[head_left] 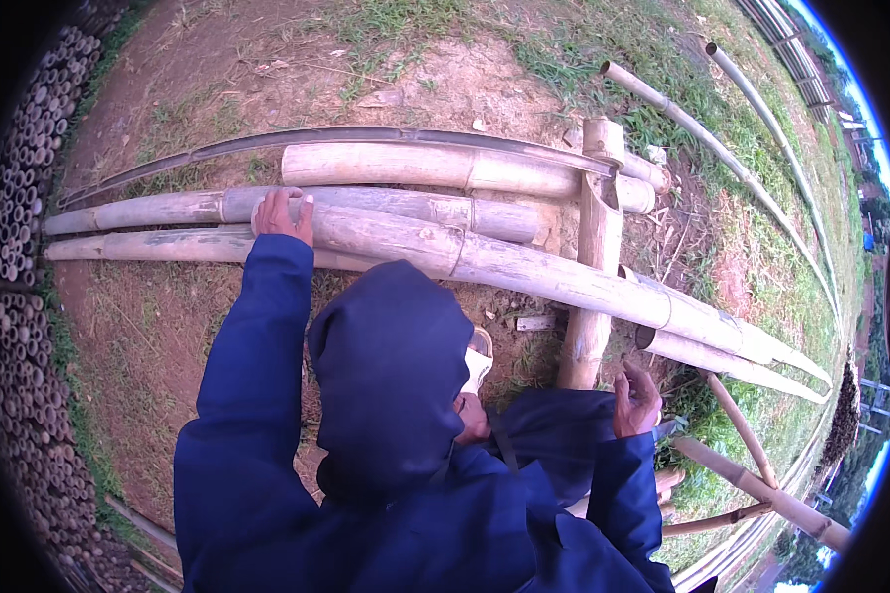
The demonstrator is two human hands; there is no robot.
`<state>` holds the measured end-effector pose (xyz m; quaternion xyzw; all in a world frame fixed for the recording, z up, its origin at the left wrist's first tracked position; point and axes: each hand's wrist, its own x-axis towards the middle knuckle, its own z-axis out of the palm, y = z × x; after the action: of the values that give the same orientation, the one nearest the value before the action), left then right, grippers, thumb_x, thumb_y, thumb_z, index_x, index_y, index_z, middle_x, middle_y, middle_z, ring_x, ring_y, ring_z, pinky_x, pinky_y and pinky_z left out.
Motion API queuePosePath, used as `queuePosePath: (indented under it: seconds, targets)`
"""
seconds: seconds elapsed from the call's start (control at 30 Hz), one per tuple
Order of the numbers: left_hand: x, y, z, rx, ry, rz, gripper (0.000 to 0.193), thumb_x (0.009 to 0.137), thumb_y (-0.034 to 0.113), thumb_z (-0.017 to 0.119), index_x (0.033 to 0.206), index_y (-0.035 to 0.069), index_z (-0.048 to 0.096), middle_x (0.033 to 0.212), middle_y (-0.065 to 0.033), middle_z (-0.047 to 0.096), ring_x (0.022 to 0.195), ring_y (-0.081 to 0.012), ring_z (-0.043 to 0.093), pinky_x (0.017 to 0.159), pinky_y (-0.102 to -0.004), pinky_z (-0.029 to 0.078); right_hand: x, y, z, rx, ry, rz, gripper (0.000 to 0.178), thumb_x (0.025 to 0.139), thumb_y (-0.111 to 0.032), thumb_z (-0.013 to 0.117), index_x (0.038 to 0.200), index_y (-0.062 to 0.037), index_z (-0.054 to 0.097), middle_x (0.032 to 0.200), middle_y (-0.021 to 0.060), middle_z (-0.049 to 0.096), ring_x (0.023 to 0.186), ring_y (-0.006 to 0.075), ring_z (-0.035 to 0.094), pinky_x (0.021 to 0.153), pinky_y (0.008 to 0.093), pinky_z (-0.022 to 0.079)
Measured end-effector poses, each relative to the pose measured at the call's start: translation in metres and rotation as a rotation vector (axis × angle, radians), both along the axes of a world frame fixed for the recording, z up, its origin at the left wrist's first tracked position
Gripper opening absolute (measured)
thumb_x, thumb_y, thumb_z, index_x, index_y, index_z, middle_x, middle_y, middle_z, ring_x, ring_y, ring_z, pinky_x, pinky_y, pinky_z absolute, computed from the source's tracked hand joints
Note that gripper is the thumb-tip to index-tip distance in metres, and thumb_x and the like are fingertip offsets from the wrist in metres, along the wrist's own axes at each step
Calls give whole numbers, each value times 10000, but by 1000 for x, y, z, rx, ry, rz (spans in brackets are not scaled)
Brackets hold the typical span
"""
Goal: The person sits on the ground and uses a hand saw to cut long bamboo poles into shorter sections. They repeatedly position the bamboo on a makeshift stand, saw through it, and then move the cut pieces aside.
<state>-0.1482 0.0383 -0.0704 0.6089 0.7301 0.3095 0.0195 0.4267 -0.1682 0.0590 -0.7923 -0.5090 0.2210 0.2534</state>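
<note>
My left hand [285,215] grips the near-left end of a thick, pale bamboo pole [554,272], thumb and fingers over its rim. The pole slopes down to the right across an upright bamboo post [588,326]. My right hand [638,403] is raised below the pole, to the right of the post. Its fingers are loosely bent and apart, with nothing seen in them. Dark blue cloth [391,366] covers the middle of the view and hides the ground beneath. Part of a white shoe [480,358] shows beside it.
More bamboo poles [376,165] and a long split strip [267,141] lie beyond the held pole. A stack of cut bamboo [20,395] lines the left. Two thin poles [692,124] lie on grass at the upper right. Crossed bamboo supports [761,484] stand lower right.
</note>
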Motion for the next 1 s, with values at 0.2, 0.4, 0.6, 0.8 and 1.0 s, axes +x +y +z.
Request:
queuePosePath:
  seconds: [0.2,0.4,0.6,0.8,1.0]
  targets:
    - [-10,46,-9,-338,29,-78,261,985,352,652,1061,105,689,1115,-116,694,1116,-337,632,975,-438,431,-26,149,5,114,26,283,290,984,-136,702,1229,18,710,938,73,743,874,118,674,813,287,542]
    - [1,38,9,-397,51,-216,273,1002,341,628,1083,90,701,1139,-124,706,1124,-342,632,1002,-423,416,-49,270,-56,-153,56,452,335,950,-257,679,1179,-19,727,937,219,758,874,357,748,805,422,577]
    - [-17,32,-4,-419,1,-254,258,999,310,635,1099,84,711,1136,-123,716,1105,-330,638,1017,-410,409,-57,329,-128,-525,-324,673,280,885,-161,658,1035,60,739,1039,291,733,1029,424,716,903,466,571]
    - [-10,36,11,-436,-4,-280,262,1002,305,637,1124,88,720,1152,-114,723,1090,-330,634,1032,-415,408,-62,324,-169,-824,-298,774,377,864,-214,645,1062,96,728,1111,321,711,1087,440,700,949,461,558]
    - [-18,31,10,-506,-66,-212,283,1002,318,639,1126,77,720,1128,-132,721,1108,-342,612,1055,-426,391,-48,314,-188,-889,-83,637,473,905,-294,616,1119,116,712,1175,337,690,1144,426,682,1019,448,511]
